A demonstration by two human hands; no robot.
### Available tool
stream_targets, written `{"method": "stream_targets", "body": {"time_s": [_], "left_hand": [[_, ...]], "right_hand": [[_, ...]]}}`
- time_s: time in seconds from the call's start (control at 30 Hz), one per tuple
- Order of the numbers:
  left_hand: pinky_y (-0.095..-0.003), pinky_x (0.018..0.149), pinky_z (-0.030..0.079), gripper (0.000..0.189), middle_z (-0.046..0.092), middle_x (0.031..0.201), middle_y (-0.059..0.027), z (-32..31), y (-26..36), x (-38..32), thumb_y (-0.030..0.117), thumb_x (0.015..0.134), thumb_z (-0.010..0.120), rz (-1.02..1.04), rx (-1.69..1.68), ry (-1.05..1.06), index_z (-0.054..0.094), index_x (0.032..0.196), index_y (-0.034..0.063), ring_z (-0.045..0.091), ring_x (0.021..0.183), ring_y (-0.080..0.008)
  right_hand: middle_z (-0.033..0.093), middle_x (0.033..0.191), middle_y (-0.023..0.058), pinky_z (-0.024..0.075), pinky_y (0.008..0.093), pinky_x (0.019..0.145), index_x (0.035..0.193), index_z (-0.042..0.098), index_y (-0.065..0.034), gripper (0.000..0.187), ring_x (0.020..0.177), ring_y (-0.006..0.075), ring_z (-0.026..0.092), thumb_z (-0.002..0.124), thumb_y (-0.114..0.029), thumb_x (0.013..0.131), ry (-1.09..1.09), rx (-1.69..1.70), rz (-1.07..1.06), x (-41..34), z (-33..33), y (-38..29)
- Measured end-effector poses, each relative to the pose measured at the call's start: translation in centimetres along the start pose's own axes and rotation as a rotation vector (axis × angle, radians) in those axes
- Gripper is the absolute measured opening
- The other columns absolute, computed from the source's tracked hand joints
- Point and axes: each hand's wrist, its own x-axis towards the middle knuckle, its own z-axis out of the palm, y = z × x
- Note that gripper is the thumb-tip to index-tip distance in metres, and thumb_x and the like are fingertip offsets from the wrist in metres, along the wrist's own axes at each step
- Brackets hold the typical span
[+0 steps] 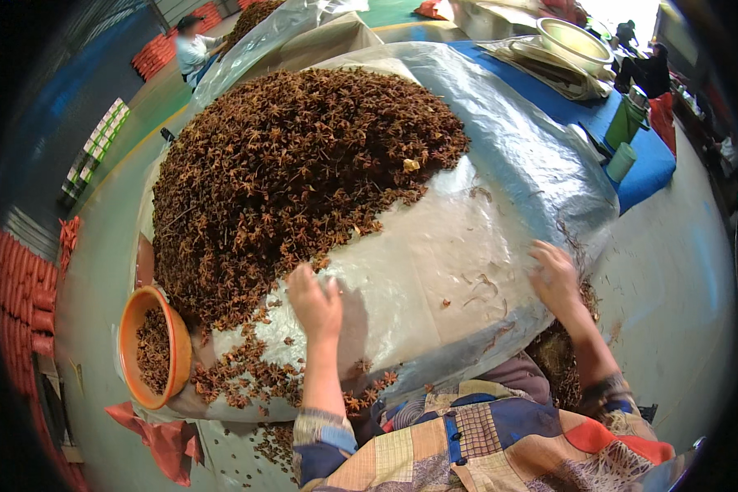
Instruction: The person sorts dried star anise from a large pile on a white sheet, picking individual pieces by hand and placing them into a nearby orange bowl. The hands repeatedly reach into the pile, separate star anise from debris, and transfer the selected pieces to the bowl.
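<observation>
A large heap of dried star anise point(301, 166) covers the far left of the plastic-sheeted table point(400, 277). At the heap's near edge is my left hand point(313, 301), fingers apart, with nothing seen in it. Over the right part of the sheet, my right hand point(555, 277) is spread and slightly blurred, also with nothing seen in it. Thin stalks point(483, 286) and one small reddish piece point(446, 302) lie on the sheet between my hands. Loose star anise pods point(252, 372) are scattered to the left of my left forearm.
An orange plastic bowl point(181, 350) holding star anise tilts at the table's left corner. Debris point(559, 357) gathers below the right edge. A blue-covered surface point(655, 172) bears a green cup point(621, 162) and a pale basin point(575, 43). Another person point(197, 52) works at the far left.
</observation>
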Motion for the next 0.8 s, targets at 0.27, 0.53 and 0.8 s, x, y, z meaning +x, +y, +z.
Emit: {"method": "stream_targets", "body": {"time_s": [0.27,0.53,0.8], "left_hand": [[-0.0506,0.106,0.036,0.051,0.058,0.125,-0.0229,8.8,-1.7,6.2,0.031,0.096,0.054,-0.021,0.108,0.065,0.049,0.132,-0.0047,0.049,0.121,-0.0413],[-0.0501,0.093,0.042,0.045,0.063,0.113,-0.0176,9.3,-2.6,7.1,0.039,0.103,0.039,-0.131,-0.102,0.024,0.059,0.122,0.0040,0.056,0.108,-0.0387],[-0.0427,0.100,0.038,0.051,0.065,0.122,-0.0070,10.2,4.6,6.3,0.050,0.091,0.059,0.187,-0.147,-0.077,0.062,0.129,0.0160,0.054,0.117,-0.0282]], "right_hand": [[0.060,0.120,0.0182,0.0455,0.0449,0.096,0.127,0.056,-0.0082,0.038,0.109,0.0365,0.058,0.057,-0.031,0.096,-0.104,0.206,-0.048,21.5,17.1,-4.4],[0.065,0.094,0.0183,0.0529,0.0468,0.077,0.108,0.056,-0.0048,0.044,0.088,0.0330,0.064,0.054,-0.047,0.095,-0.205,0.341,-0.179,19.9,24.6,-18.1],[0.053,0.140,0.0103,0.0230,0.0503,0.115,0.135,0.058,-0.0174,0.057,0.134,0.0289,0.044,0.062,-0.051,0.089,-0.240,0.254,-0.377,16.7,18.2,-9.2]]}}
